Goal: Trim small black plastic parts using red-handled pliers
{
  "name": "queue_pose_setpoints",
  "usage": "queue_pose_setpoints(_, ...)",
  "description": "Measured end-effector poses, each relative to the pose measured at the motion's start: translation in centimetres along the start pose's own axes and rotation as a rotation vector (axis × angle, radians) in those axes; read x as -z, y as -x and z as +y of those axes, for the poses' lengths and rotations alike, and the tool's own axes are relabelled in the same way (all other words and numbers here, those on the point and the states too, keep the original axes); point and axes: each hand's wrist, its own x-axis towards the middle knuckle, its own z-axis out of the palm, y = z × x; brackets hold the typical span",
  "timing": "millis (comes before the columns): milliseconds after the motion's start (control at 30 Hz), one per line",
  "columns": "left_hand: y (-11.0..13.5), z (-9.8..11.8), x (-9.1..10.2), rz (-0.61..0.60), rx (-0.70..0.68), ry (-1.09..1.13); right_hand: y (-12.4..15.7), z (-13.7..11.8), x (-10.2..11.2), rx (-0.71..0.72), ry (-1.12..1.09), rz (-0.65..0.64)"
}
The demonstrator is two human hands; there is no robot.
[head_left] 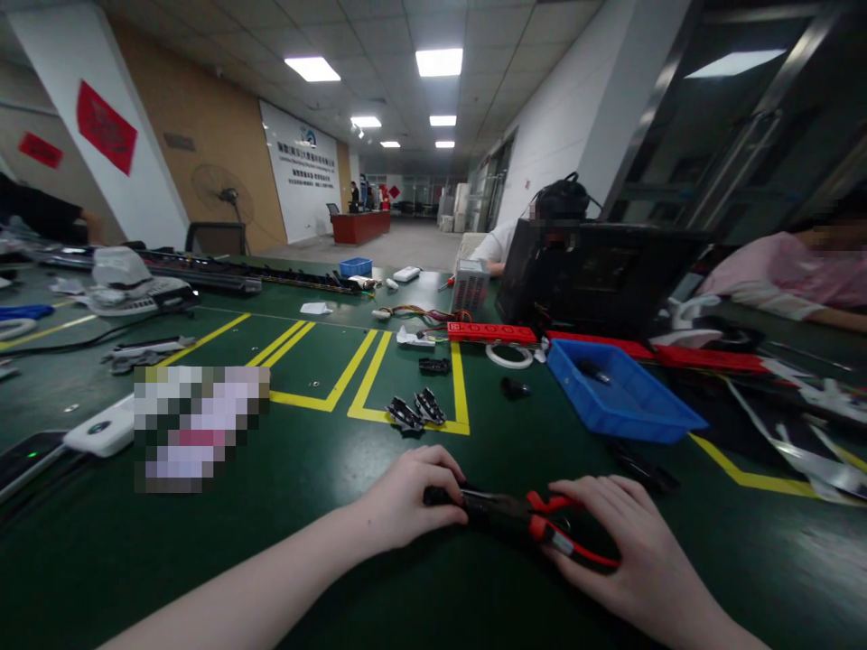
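Note:
My right hand (613,537) is closed around the red handles of a pair of pliers (556,534), whose jaws point left. Between the thumb and fingers of my left hand (414,495) is a small black part (440,496); its kind is not clear. The plier jaws meet or overlap this part, and I cannot tell whether they grip it. Just beyond my left hand lie two black-and-silver pieces (415,411) inside a yellow tape outline. Farther back in that outline rests a black piece (434,366).
A blue tray (619,388) stands to the right, with a dark item inside. Red power strips (491,333) run behind it, near a black computer case (596,280). Beyond is a grey metal box (470,286). At left lies a white power bank (101,431). A person in pink (792,271) sits at right.

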Motion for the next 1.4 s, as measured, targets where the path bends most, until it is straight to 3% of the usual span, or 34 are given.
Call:
queue_pose_setpoints(267, 0.0, 0.4, 0.0, -0.012, 0.046, 0.001, 0.2, -0.3, 0.3, -0.048, -0.041, -0.020)
queue_pose_setpoints(700, 0.0, 0.2, -0.2, -0.023, 0.030, -0.040, 0.1, -0.4, 0.4, -0.147, -0.042, 0.049)
queue_pose_setpoints(1400, 0.1, 0.6, -0.2, -0.052, -0.003, -0.112, -0.2, -1.4, 0.9, -0.086, -0.075, 0.066)
